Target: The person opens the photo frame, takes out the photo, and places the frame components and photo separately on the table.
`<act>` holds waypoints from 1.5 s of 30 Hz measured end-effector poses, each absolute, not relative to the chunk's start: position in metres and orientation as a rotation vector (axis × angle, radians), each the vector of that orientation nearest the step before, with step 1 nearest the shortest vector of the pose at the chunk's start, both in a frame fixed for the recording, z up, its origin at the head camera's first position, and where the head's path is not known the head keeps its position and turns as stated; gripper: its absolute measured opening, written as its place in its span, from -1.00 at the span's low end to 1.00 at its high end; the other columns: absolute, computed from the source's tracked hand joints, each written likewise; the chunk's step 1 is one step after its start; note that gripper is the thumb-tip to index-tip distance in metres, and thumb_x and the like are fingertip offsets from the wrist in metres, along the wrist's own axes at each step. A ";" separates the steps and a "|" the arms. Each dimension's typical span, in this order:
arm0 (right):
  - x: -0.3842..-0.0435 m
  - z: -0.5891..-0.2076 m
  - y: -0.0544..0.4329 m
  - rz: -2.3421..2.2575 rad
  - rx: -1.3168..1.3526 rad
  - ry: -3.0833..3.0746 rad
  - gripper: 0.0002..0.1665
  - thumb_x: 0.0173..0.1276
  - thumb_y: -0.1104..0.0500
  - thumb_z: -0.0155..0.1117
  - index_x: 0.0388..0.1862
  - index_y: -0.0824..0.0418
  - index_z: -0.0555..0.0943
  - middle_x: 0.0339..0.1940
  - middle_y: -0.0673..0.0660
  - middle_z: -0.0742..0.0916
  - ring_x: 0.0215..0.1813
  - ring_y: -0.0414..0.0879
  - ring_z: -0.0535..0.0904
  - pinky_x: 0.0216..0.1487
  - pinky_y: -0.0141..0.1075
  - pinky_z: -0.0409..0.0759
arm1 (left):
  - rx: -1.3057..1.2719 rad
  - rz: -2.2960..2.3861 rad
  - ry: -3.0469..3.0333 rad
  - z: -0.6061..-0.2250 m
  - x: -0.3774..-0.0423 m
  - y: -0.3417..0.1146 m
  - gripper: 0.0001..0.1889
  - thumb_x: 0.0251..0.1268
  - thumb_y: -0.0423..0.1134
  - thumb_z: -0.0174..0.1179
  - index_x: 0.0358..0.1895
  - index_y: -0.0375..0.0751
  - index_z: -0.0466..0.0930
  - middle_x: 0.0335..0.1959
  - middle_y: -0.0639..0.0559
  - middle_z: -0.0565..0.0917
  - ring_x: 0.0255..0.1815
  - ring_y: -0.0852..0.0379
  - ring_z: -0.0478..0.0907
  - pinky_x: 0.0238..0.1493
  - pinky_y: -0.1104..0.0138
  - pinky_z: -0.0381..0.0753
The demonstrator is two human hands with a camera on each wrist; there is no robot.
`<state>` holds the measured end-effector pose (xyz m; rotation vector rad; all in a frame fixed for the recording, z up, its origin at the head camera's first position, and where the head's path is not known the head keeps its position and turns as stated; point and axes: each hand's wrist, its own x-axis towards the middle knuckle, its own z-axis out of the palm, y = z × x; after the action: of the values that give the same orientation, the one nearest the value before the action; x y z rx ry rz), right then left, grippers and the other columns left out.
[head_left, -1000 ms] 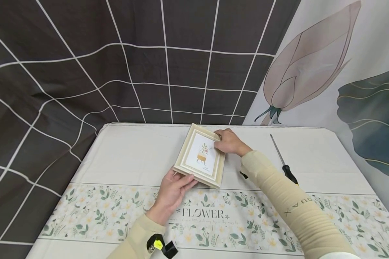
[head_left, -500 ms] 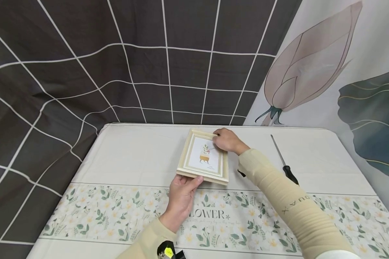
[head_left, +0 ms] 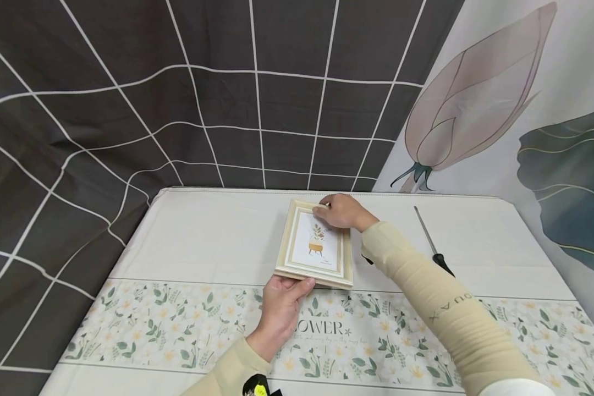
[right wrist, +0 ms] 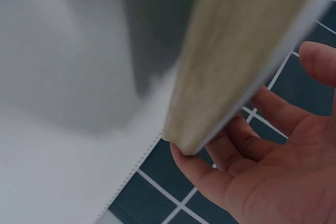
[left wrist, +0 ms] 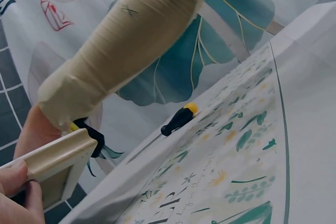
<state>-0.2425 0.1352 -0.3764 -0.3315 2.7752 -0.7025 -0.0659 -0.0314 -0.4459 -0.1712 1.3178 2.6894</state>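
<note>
A cream picture frame [head_left: 307,253] with a potted-plant print is held tilted above the table, face up towards the head camera. My left hand [head_left: 279,308] grips its near edge, thumb on the frame and fingers beneath. In the left wrist view, part of the frame's underside [left wrist: 55,187] shows above that hand's fingers. My right hand [head_left: 344,212] is at the far right corner, its thumb over the front. Seen from the right wrist, the fingers [right wrist: 199,174] curl at the frame's corner while the thumb stands apart from the side edge. Most of the back is hidden.
A screwdriver [head_left: 440,264] with a black handle lies on the table to the right of the right forearm. A white cloth [head_left: 218,236] with a floral band covers the table. Dark checked fabric [head_left: 227,99] hangs behind the far edge.
The picture frame has turned to stand straighter and shifted slightly right, then a little nearer. My left hand moved right with it. My right hand slid slightly left along the far edge.
</note>
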 end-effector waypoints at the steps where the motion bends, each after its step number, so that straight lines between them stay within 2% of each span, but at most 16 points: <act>1: -0.243 -0.375 0.134 -0.694 -0.328 2.772 -0.37 0.53 -0.15 0.06 0.29 0.29 0.57 -0.08 0.18 0.75 0.00 0.05 0.60 0.19 -0.08 0.55 | -0.173 2.685 1.330 -0.446 -0.066 -0.031 -0.38 0.23 -0.69 0.17 0.38 -0.52 0.26 0.21 -0.42 0.57 0.20 -0.08 0.62 0.26 0.20 0.54; 6: -0.241 -0.368 0.130 -0.674 -0.287 2.769 -0.31 0.52 -0.21 0.04 0.27 0.32 0.57 -0.04 0.20 0.75 -0.02 0.06 0.60 0.10 -0.11 0.59 | -0.171 2.683 1.376 -0.445 -0.066 -0.031 -0.38 0.23 -0.66 0.20 0.38 -0.49 0.28 0.19 -0.41 0.58 0.19 -0.08 0.62 0.24 0.20 0.56; 10: -0.241 -0.366 0.128 -0.692 -0.239 2.790 -0.25 0.53 -0.29 -0.04 0.25 0.32 0.58 -0.11 0.20 0.74 -0.06 0.05 0.60 0.02 -0.13 0.59 | -0.169 2.692 1.437 -0.443 -0.069 -0.032 -0.36 0.21 -0.64 0.24 0.39 -0.45 0.30 0.18 -0.39 0.60 0.16 -0.07 0.64 0.21 0.21 0.58; 15: -0.243 -0.368 0.129 -0.738 -0.243 2.775 -0.18 0.57 -0.36 -0.24 0.39 0.24 0.47 -0.23 0.18 0.73 -0.06 0.06 0.59 0.01 -0.12 0.57 | -0.132 2.704 1.514 -0.438 -0.071 -0.034 -0.31 0.19 -0.63 0.28 0.42 -0.40 0.29 0.22 -0.38 0.57 0.21 -0.11 0.60 0.22 0.21 0.58; 19: -0.244 -0.370 0.128 -0.799 -0.253 2.757 -0.13 0.57 -0.38 -0.34 0.48 0.20 0.39 -0.01 0.23 0.72 0.11 0.09 0.57 0.22 -0.05 0.52 | -0.097 2.725 1.557 -0.436 -0.072 -0.034 -0.28 0.15 -0.63 0.31 0.43 -0.40 0.29 0.23 -0.38 0.56 0.22 -0.12 0.59 0.23 0.21 0.57; 23: -0.243 -0.368 0.127 -0.886 -0.238 2.757 -0.08 0.55 -0.41 -0.35 0.44 0.25 0.44 0.21 0.28 0.66 0.25 0.13 0.54 0.31 0.00 0.48 | -0.053 2.711 1.632 -0.437 -0.071 -0.034 -0.28 0.14 -0.63 0.31 0.42 -0.45 0.29 0.18 -0.40 0.57 0.15 -0.08 0.63 0.20 0.20 0.59; 29: -0.241 -0.361 0.124 -1.002 -0.232 2.751 -0.03 0.51 -0.47 -0.33 0.37 0.28 0.49 0.23 0.26 0.65 0.26 0.14 0.54 0.27 0.00 0.51 | -0.001 2.675 1.746 -0.439 -0.071 -0.032 -0.32 0.15 -0.61 0.33 0.38 -0.45 0.35 0.12 -0.36 0.60 0.06 -0.02 0.67 0.15 0.19 0.63; 36: -0.241 -0.354 0.126 -1.067 -0.190 2.729 0.05 0.47 -0.51 -0.34 0.37 0.33 0.48 0.21 0.30 0.64 0.15 0.14 0.57 0.17 -0.01 0.57 | 0.081 2.656 1.819 -0.436 -0.071 -0.032 -0.33 0.17 -0.59 0.33 0.40 -0.43 0.35 0.12 -0.34 0.60 0.08 -0.02 0.65 0.16 0.20 0.63; 40: -0.241 -0.351 0.129 -1.128 -0.136 2.681 0.13 0.43 -0.56 -0.34 0.41 0.38 0.43 0.28 0.34 0.59 0.24 0.19 0.54 0.23 0.03 0.55 | 0.134 2.629 1.842 -0.436 -0.070 -0.033 -0.30 0.22 -0.56 0.32 0.44 -0.45 0.28 0.16 -0.35 0.58 0.15 -0.07 0.62 0.20 0.21 0.60; 45: -0.241 -0.348 0.135 -1.295 -0.064 2.563 0.14 0.40 -0.56 -0.22 0.44 0.39 0.39 0.36 0.33 0.54 0.32 0.20 0.47 0.32 0.10 0.48 | 0.141 2.592 1.865 -0.435 -0.070 -0.033 -0.27 0.23 -0.54 0.32 0.47 -0.44 0.23 0.18 -0.34 0.55 0.22 -0.11 0.57 0.26 0.23 0.55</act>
<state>-0.2413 0.1351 -0.3480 -0.0637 2.5627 -1.2954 -0.0699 -0.0331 -0.4353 0.1415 1.8652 2.5920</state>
